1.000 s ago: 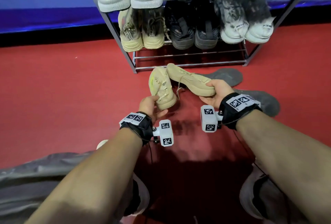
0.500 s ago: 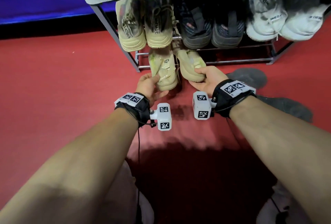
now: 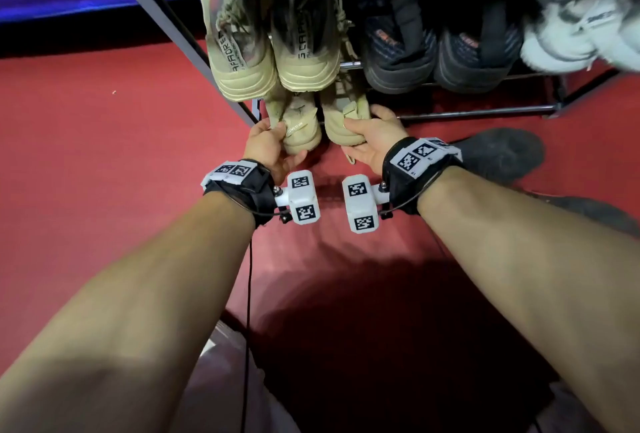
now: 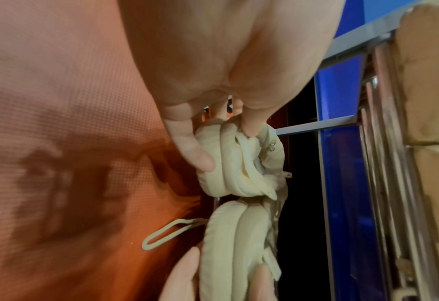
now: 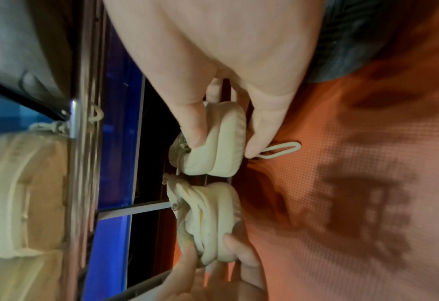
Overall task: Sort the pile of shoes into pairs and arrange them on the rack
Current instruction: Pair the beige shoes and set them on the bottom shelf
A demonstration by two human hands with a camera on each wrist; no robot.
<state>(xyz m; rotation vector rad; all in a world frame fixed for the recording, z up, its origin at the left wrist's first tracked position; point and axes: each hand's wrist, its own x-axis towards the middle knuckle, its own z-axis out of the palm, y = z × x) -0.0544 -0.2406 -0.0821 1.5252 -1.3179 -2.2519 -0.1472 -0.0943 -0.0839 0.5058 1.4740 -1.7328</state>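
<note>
The left hand [image 3: 268, 146] grips the heel of one beige shoe [image 3: 299, 127]; the right hand [image 3: 372, 141] grips the heel of its mate [image 3: 341, 119]. The shoes sit side by side, toes under the rack's [image 3: 478, 113] lowest tier at its left end, below another beige pair [image 3: 270, 61]. Two grey shoes [image 3: 498, 152] lie on red floor [image 3: 104, 155] to the right.

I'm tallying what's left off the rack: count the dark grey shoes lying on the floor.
2. One grey shoe lies right of the right hand; another grey shoe shows behind the right forearm. More may be hidden.
</note>
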